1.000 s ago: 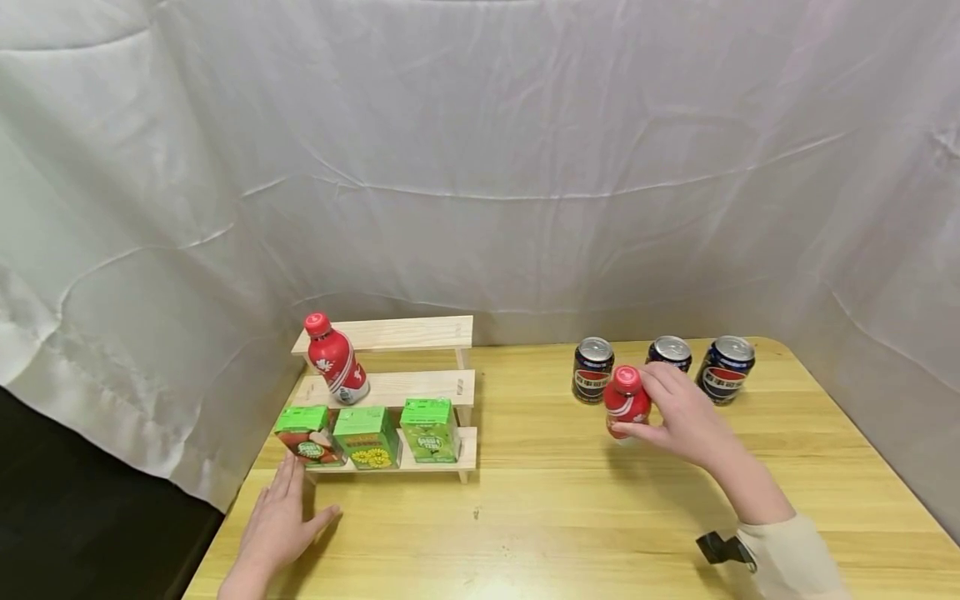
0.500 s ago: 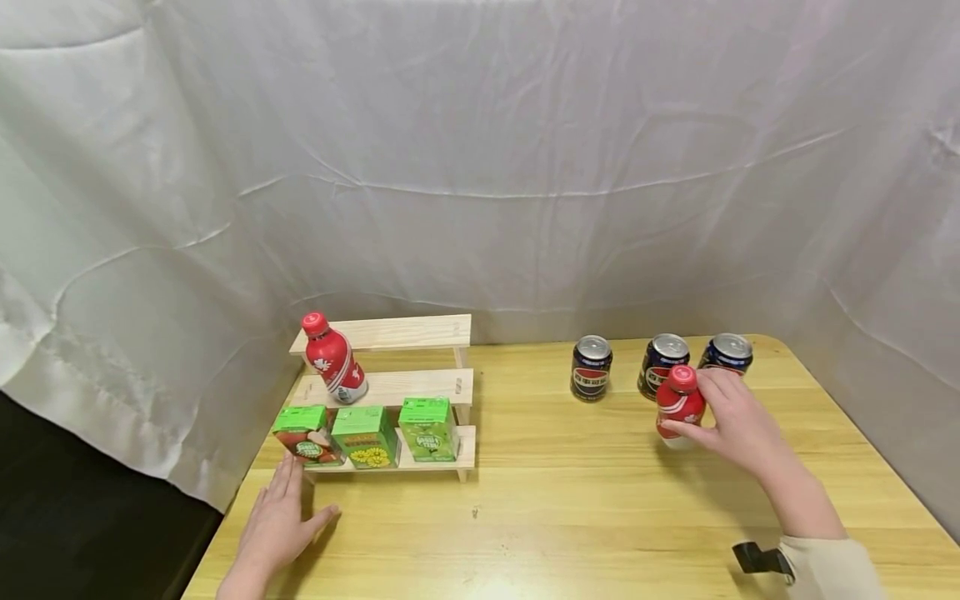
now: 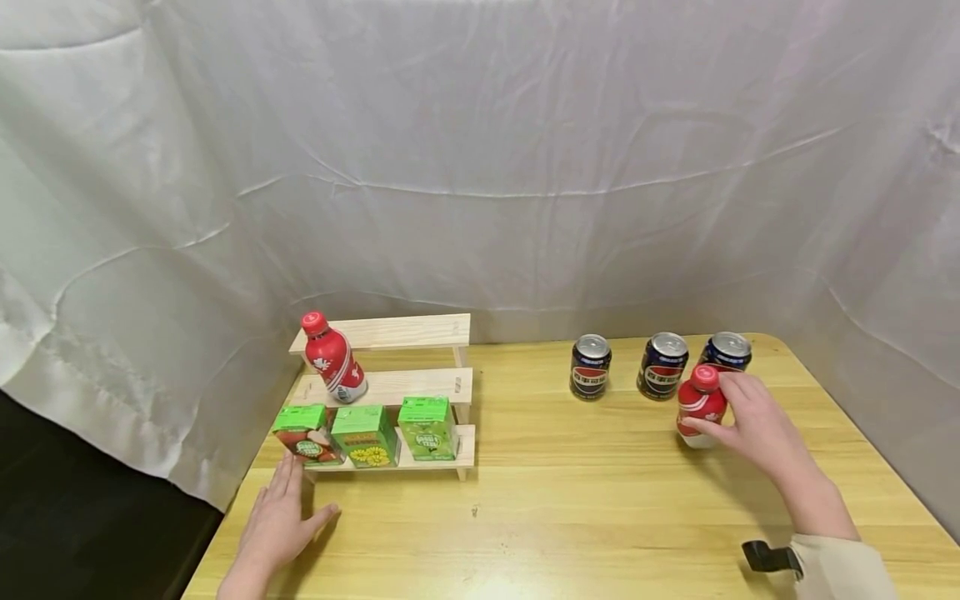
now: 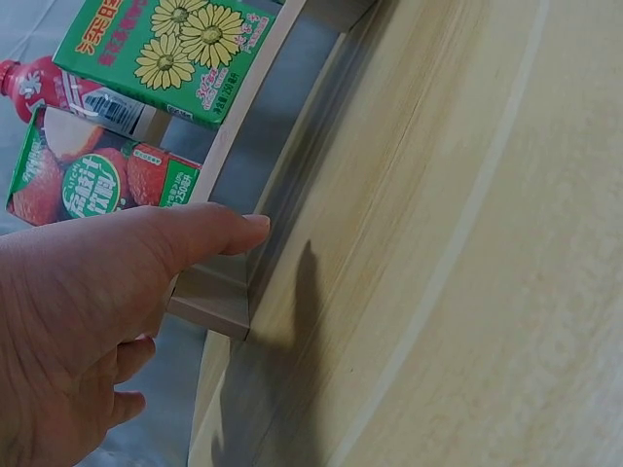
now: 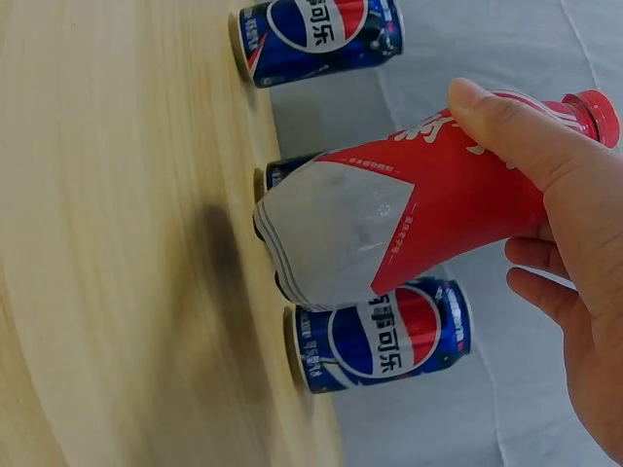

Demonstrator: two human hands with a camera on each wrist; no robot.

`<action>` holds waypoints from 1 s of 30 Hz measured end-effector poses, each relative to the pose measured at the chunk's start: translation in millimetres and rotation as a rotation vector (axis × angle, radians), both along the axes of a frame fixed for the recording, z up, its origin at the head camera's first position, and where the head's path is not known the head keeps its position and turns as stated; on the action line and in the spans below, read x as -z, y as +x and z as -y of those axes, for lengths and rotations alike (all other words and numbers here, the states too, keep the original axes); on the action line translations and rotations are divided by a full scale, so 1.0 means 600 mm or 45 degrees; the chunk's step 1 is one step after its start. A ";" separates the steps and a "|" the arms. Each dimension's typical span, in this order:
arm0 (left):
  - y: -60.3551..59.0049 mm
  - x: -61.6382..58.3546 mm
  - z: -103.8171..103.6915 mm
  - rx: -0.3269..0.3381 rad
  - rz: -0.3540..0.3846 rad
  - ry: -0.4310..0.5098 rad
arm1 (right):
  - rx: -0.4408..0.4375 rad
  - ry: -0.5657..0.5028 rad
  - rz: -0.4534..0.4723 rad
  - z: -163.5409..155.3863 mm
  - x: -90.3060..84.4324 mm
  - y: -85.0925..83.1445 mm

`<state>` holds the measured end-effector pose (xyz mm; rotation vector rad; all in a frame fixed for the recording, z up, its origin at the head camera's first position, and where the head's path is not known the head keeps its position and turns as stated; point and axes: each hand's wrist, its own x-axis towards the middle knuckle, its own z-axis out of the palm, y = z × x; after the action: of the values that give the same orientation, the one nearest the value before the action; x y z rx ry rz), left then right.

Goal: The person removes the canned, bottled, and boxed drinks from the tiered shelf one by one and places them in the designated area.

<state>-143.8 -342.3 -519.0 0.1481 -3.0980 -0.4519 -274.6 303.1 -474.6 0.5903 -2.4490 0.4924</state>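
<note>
At the right of the frame the right hand (image 3: 753, 421) grips the red bottle (image 3: 699, 406) just before three cans (image 3: 662, 364), while the left hand (image 3: 279, 521) rests flat and open on the table (image 3: 570, 508) at lower left.

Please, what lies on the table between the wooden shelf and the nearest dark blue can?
Nothing lies there. In the head view, the table is bare wood from the wooden shelf to the nearest dark blue can.

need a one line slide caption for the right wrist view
Right hand grips a red bottle tilted just above the wooden table, with three blue cola cans standing close behind it.
</note>
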 end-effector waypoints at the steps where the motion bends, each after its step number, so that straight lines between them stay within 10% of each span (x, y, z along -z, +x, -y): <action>1: 0.000 0.000 0.000 0.001 -0.003 0.000 | 0.008 -0.013 0.023 -0.002 0.001 0.000; 30: -0.002 0.005 0.001 -0.013 0.008 0.004 | 0.098 -0.142 0.250 -0.039 0.020 -0.019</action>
<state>-144.8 -343.1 -522.2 0.1654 -3.1010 -0.4570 -285.8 326.2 -486.8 0.4166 -2.5964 0.6790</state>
